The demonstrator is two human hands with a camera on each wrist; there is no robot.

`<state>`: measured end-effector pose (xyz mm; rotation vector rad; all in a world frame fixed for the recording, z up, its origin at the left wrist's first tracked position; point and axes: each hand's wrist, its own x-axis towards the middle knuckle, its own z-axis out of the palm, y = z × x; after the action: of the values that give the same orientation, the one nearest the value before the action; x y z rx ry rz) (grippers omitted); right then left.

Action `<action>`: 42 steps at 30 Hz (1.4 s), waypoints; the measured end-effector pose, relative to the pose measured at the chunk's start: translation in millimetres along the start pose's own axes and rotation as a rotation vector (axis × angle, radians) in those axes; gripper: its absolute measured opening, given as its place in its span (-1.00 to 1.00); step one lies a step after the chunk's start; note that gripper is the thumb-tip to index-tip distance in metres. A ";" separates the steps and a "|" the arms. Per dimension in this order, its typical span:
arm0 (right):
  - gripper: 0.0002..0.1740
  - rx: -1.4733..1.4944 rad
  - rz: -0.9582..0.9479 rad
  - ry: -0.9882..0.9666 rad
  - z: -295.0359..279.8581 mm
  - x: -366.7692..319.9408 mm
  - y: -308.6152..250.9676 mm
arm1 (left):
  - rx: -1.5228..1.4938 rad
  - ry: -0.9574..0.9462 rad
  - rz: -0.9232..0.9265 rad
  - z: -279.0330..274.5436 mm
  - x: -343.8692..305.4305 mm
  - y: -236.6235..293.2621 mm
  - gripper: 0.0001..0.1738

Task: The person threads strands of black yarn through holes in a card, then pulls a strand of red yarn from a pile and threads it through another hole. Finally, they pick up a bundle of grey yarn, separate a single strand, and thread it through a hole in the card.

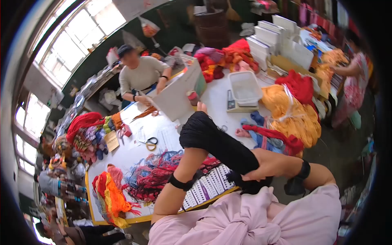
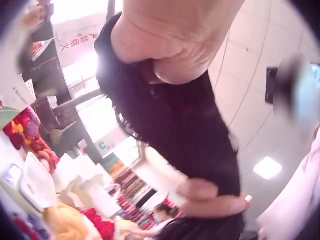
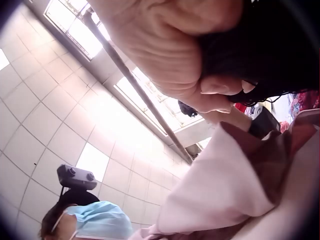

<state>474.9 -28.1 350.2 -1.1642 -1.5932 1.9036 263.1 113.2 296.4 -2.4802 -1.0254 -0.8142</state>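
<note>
A thick hank of black yarn stretches between the two hands above the table. Its upper end wraps over the left hand, leaving only fingertips showing beyond it; most of that hand's fingers are hidden. In the left wrist view the yarn passes across the left hand near the base of the palm. The right hand grips the lower end near the pink shirt, and some black strands hang below it. Curled fingers of the right hand hold the dark yarn in the right wrist view.
Across the white table, another person handles a large board. Scissors, mixed yarn and orange yarn lie left. A white bin and a yellow yarn bundle are at right.
</note>
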 end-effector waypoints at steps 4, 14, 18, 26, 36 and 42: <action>-0.59 -0.534 -0.379 0.466 -1.7 6.0 36.3 | -0.159 -1.014 0.042 -10.1 19.0 20.0 -0.42; -0.38 -0.423 -0.507 0.891 3.8 -1.1 85.0 | -1.097 -0.350 0.175 15.1 -11.7 114.1 -0.36; -0.13 -0.421 -0.381 0.660 -7.2 -27.1 105.4 | -1.042 -0.514 0.176 22.6 -18.4 123.9 -0.44; -0.34 -0.369 -0.208 1.246 -3.5 -18.7 120.2 | -0.929 -0.498 0.062 49.7 -25.4 165.6 -0.59; -0.72 1.125 -0.086 0.674 -29.3 -43.4 147.6 | -1.120 -0.273 0.013 -17.6 33.2 180.1 -0.49; -0.63 0.418 -0.143 0.450 -0.8 -90.9 141.5 | -1.695 -0.115 -0.868 -6.4 45.3 128.4 -0.54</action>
<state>556.6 -133.8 248.0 -1.1515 -0.9575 1.6276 379.8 46.3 318.3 -3.0809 -2.0274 -2.7149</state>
